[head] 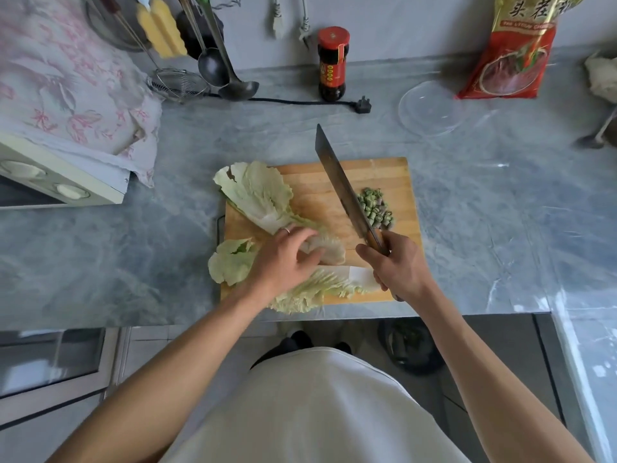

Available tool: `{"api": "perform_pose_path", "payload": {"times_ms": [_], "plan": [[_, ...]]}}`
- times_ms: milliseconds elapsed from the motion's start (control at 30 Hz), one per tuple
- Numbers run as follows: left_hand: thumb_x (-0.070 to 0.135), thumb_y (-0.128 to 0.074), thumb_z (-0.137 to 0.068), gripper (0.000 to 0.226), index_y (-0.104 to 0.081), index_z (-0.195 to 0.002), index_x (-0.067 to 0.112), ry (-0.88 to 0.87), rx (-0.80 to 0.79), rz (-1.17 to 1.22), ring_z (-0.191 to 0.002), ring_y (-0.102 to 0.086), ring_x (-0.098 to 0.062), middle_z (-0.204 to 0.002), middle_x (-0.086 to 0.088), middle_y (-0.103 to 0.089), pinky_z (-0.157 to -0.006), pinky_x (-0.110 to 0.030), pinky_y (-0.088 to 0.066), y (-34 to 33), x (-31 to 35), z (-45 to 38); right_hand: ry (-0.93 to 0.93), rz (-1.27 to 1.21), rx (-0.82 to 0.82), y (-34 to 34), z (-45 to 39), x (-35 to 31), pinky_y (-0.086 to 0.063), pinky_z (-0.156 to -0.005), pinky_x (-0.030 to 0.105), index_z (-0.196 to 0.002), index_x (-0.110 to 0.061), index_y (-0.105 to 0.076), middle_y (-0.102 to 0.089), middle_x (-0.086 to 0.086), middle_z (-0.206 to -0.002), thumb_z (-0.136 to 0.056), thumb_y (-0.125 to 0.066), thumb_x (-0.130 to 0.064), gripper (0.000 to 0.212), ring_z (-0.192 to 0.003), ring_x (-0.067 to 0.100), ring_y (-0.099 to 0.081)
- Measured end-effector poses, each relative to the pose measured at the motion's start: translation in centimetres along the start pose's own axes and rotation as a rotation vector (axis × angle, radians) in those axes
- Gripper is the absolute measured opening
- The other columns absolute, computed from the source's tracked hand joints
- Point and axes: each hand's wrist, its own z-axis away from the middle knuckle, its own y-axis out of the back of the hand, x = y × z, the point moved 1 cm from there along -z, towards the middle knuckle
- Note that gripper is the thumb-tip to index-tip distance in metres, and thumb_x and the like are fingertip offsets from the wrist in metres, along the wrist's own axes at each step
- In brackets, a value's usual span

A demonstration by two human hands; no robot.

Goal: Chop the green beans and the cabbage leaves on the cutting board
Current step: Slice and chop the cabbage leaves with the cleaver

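I stand at the grey counter [484, 208] with the wooden cutting board [384, 168] in front of me, and I place everything else by that board. My right hand [397, 262] is wrapped tight around the wooden handle of the cleaver [337, 182] at the board's near right corner; the blade runs diagonally away from me over the board, its tip reaching past the far edge. My left hand [287, 259] lies on the cabbage leaves [257, 195] on the board's left half, fingers bent loosely over a pale stalk, pressing it down rather than closing around it. One leaf fans out past the board's far left corner, another hangs over its left edge, and a third lies along the near edge with its frilled end toward me. The green beans [375, 207] are already cut into a small heap of short pieces on the board's right side, just right of the blade.

Beyond the board, a dark sauce bottle [332, 63] with a red cap stands against the wall, with a black plug [364, 105] lying beside it. Right of that, a clear plastic lid [430, 108] lies flat with nothing on it, and a red food packet [514, 48] leans on the wall; I cannot tell its contents. Far left of the board, a flowered cloth [66, 78] covers an appliance, and ladles [223, 71] hang near a wire strainer [180, 83].
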Motion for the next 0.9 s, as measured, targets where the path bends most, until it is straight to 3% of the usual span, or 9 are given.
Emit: {"api": "perform_pose_path", "payload": {"times_ms": [67,133,200,267,367,533,667,733,900], "plan": [[0.025,-0.066,-0.087,0.034,-0.068,-0.118,0.012,-0.037,0.005,-0.128,-0.099,-0.064,-0.024,-0.111,-0.005,-0.067,-0.082,-0.038,-0.055,1.4,-0.9,-2.2,-0.006,-0.004,0.006,-0.3,0.1,-0.1,-0.035,-0.034,0.023,-0.081,0.002,-0.053,-0.057,0.013,-0.056,-0.093,-0.064,-0.027,0.033,-0.031,0.010,-0.041],[0.017,-0.071,-0.081,0.040,-0.068,-0.121,0.018,-0.116,-0.147,-0.271,-0.106,-0.064,-0.027,-0.118,-0.004,-0.066,-0.090,-0.040,-0.053,1.8,-1.7,-4.2,-0.013,-0.010,0.013,-0.6,0.2,-0.4,-0.034,-0.034,0.021,-0.084,0.004,-0.054,-0.057,0.012,-0.056,-0.093,-0.064,-0.026,0.033,-0.030,0.010,-0.041],[0.022,-0.072,-0.082,0.049,-0.064,-0.130,0.028,-0.172,-0.338,-0.392,-0.119,-0.059,-0.022,-0.130,0.000,-0.063,-0.102,-0.040,-0.048,1.6,-2.1,-5.6,-0.024,-0.001,0.019,-0.8,0.3,-0.5,-0.035,-0.034,0.021,-0.086,0.004,-0.055,-0.058,0.011,-0.056,-0.093,-0.064,-0.027,0.033,-0.032,0.011,-0.044],[0.030,-0.074,-0.085,0.050,-0.061,-0.133,0.032,-0.183,-0.412,-0.437,-0.121,-0.058,-0.018,-0.132,0.004,-0.063,-0.104,-0.038,-0.047,1.8,-2.7,-6.4,-0.028,0.006,0.016,-0.9,0.4,-0.6,-0.036,-0.035,0.020,-0.087,0.004,-0.056,-0.058,0.011,-0.056,-0.092,-0.064,-0.027,0.032,-0.034,0.011,-0.045],[0.044,-0.072,-0.086,0.053,-0.058,-0.136,0.034,-0.123,-0.422,-0.451,-0.115,-0.061,-0.018,-0.128,0.003,-0.064,-0.098,-0.038,-0.051,2.8,-4.2,-6.4,-0.026,0.014,0.012,-1.0,0.3,-1.2,-0.036,-0.036,0.018,-0.087,0.006,-0.056,-0.057,0.009,-0.056,-0.093,-0.064,-0.026,0.033,-0.034,0.010,-0.044],[0.049,-0.069,-0.086,0.054,-0.061,-0.129,0.016,0.047,-0.379,-0.384,-0.106,-0.060,-0.024,-0.118,-0.004,-0.059,-0.087,-0.034,-0.050,4.3,-5.9,-5.4,-0.047,0.046,-0.018,-1.5,-0.4,-1.9,-0.035,-0.034,0.024,-0.087,0.002,-0.056,-0.059,0.008,-0.055,-0.093,-0.063,-0.031,0.035,-0.032,0.011,-0.045],[0.053,-0.071,-0.081,0.060,-0.060,-0.123,0.012,-0.001,-0.415,-0.468,-0.106,-0.056,-0.024,-0.119,-0.006,-0.055,-0.085,-0.034,-0.049,4.6,-5.7,-5.2,-0.049,0.049,-0.033,-2.0,-0.9,-2.6,-0.047,-0.042,0.048,-0.084,0.000,-0.055,-0.061,0.009,-0.056,-0.092,-0.064,-0.033,0.035,-0.041,0.020,-0.054],[0.052,-0.074,-0.079,0.056,-0.061,-0.117,0.013,0.006,-0.400,-0.446,-0.101,-0.058,-0.023,-0.114,-0.005,-0.061,-0.080,-0.031,-0.047,4.9,-5.8,-5.5,-0.047,0.040,-0.034,-2.4,-1.0,-3.1,-0.048,-0.045,0.051,-0.084,0.002,-0.055,-0.060,0.009,-0.054,-0.092,-0.064,-0.031,0.035,-0.041,0.021,-0.054],[0.040,-0.083,-0.077,0.040,-0.062,-0.107,0.024,0.242,-0.393,-0.051,-0.096,-0.061,-0.018,-0.111,0.002,-0.064,-0.074,-0.033,-0.052,6.8,-6.5,-7.3,-0.065,0.004,0.006,-2.9,-1.2,-3.7,-0.045,-0.043,0.045,-0.085,0.008,-0.054,-0.057,0.006,-0.047,-0.091,-0.065,-0.026,0.037,-0.039,0.022,-0.051]]}}
